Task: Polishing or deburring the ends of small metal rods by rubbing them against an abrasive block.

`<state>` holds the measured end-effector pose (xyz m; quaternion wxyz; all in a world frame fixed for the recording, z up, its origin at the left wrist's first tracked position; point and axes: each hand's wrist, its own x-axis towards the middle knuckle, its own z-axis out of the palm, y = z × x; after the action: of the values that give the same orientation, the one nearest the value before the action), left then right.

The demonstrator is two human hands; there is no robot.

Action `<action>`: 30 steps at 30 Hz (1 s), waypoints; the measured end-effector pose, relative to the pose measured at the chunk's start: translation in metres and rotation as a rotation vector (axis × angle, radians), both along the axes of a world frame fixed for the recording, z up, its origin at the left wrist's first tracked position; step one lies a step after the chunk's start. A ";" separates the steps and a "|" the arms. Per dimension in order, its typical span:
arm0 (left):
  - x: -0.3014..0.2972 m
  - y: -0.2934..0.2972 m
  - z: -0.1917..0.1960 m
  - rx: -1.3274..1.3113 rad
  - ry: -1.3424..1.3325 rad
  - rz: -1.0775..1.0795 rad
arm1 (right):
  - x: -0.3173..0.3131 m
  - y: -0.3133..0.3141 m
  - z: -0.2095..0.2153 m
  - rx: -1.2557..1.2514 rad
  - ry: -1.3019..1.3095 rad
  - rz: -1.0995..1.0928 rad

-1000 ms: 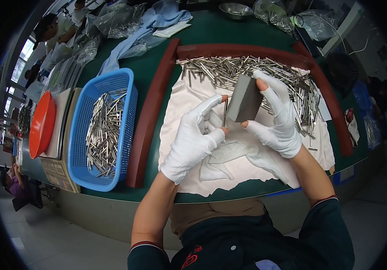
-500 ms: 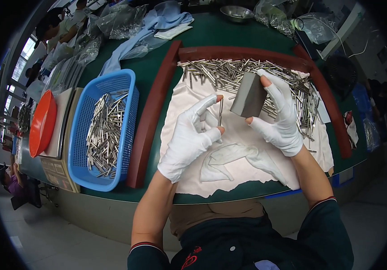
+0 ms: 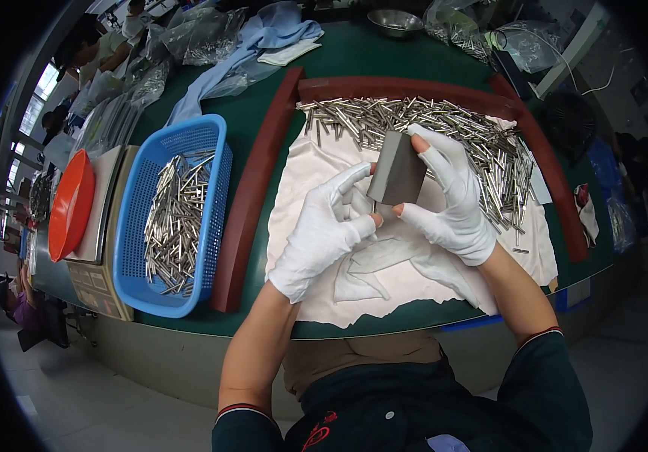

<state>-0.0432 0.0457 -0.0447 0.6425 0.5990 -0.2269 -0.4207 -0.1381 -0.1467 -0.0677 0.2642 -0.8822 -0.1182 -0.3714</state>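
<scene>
Both my hands wear white gloves with bare fingertips. My right hand grips a dark grey rectangular block, perhaps a sanding block, between thumb and fingers. Between the thumb and index finger of my left hand is a thin metal rod, now mostly hidden by the block; only a bit of its lower end shows. The block lies right against the rod or just in front of it. Underneath spreads a pale pink cloth, with a crumpled white cloth on it. Loose metal rods are heaped beyond my hands.
Dark red rails frame the cloth on the green table. To the left stand a blue basket of rods, an orange-red bowl and a cardboard box. A metal bowl and plastic bags lie farther back.
My right hand has brought the block left and slightly down, over the rod, which it now largely covers. My left hand keeps nearly the same place and still holds the rod.
</scene>
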 end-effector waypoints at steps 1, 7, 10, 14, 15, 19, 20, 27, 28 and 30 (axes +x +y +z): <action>-0.001 -0.001 -0.004 -0.039 -0.019 0.007 | 0.001 0.003 0.001 0.001 0.000 0.002; 0.001 0.002 -0.004 -0.102 0.016 0.003 | -0.001 0.000 -0.001 0.014 -0.017 0.017; 0.001 -0.002 -0.012 -0.107 0.013 -0.017 | -0.004 -0.001 -0.002 0.029 0.009 0.003; -0.003 -0.001 -0.001 -0.143 0.084 0.019 | -0.001 0.006 0.006 -0.052 -0.039 -0.008; -0.001 0.000 -0.003 -0.144 0.085 0.013 | -0.002 0.002 0.004 -0.048 -0.036 0.002; -0.001 -0.003 -0.011 -0.112 0.070 0.017 | -0.004 0.001 0.005 -0.048 -0.023 -0.008; -0.003 -0.004 -0.012 -0.134 0.032 0.029 | -0.004 0.005 0.007 -0.072 -0.035 -0.015; 0.009 0.003 -0.012 -0.240 -0.032 0.069 | -0.008 -0.017 0.011 -0.093 -0.011 -0.091; 0.007 0.002 -0.011 -0.241 0.010 0.057 | -0.009 -0.017 0.011 -0.047 -0.026 -0.100; 0.003 0.000 -0.009 -0.239 0.052 0.044 | -0.009 -0.011 0.011 -0.036 -0.037 -0.129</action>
<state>-0.0403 0.0460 -0.0542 0.7241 0.5117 -0.2458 -0.3918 -0.1474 -0.1573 -0.0566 0.2214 -0.8855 -0.0728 -0.4019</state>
